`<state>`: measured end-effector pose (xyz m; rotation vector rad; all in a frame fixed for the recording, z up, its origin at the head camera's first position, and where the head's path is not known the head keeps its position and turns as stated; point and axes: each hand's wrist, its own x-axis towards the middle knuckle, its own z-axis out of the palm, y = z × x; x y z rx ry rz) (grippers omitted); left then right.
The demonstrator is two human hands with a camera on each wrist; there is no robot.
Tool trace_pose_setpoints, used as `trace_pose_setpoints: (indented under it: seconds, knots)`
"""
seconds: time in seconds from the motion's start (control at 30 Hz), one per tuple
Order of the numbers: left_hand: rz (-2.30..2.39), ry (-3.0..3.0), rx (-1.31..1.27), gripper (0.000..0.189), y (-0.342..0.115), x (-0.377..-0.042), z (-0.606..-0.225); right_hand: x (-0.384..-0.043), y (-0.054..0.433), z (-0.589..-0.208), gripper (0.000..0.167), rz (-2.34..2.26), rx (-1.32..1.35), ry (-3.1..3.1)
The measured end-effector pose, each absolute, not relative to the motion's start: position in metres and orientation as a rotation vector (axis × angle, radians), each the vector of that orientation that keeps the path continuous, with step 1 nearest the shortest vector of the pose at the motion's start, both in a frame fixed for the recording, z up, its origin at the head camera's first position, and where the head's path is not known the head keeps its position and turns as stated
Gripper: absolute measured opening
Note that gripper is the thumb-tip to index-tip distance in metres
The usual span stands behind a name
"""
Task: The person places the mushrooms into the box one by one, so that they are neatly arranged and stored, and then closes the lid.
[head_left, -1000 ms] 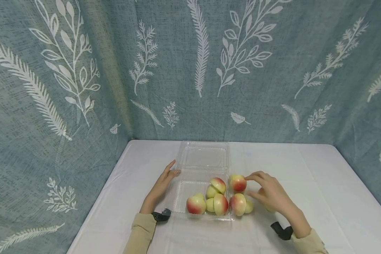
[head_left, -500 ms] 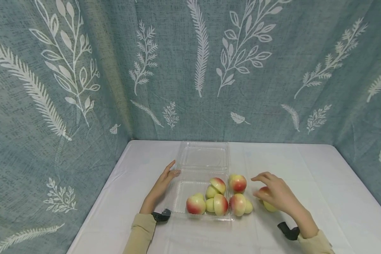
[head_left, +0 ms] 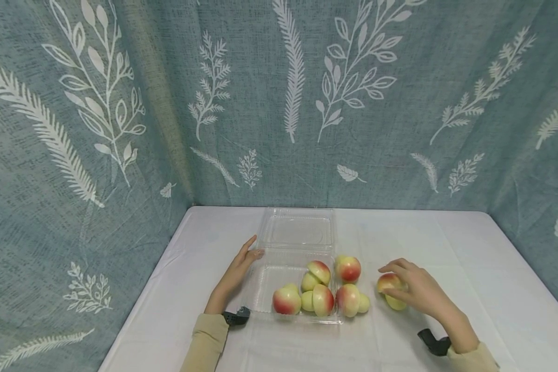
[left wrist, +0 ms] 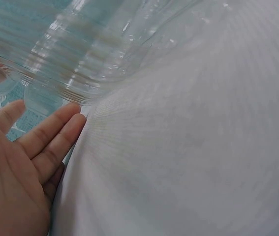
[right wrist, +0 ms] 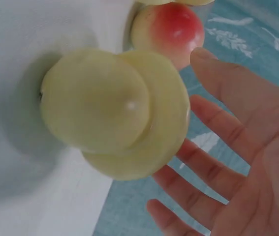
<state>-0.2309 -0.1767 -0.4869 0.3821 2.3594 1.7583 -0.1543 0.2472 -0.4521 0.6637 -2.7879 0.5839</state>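
My left hand (head_left: pixel 234 271) lies along the left side of a clear plastic clamshell box (head_left: pixel 262 287); in the left wrist view its fingers are straight, fingertips right at the ribbed wall (left wrist: pixel 70 81). Several red-and-yellow apple-like fruits, such as the left one (head_left: pixel 287 300), sit in the box's right part. Each appears made of two offset rounded pieces. My right hand (head_left: pixel 416 288) is over a separate fruit (head_left: pixel 388 284) on the table. The right wrist view shows the fingers spread behind this fruit (right wrist: pixel 95 101), not closed round it.
Just beyond the box's right wall stand two more fruits, a rear one (head_left: pixel 349 268) and a front one (head_left: pixel 349 299). The box's lid (head_left: pixel 299 231) lies folded back toward the curtain (head_left: pixel 279 175). A white cloth covers the table (head_left: pixel 451 248).
My right hand has moved right and toward me, away from the rear fruit beside the box, to the separate fruit at the right. The left hand and the box stay put.
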Motion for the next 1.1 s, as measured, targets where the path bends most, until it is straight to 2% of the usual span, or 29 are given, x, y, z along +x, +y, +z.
trace_pose_setpoints:
  seconds: [1.1]
  knots:
    - [1.766,2.332,0.373,0.055,-0.178,-0.230,-0.487,-0.152,0.258,-0.456,0.036,0.665,0.620,-2.852]
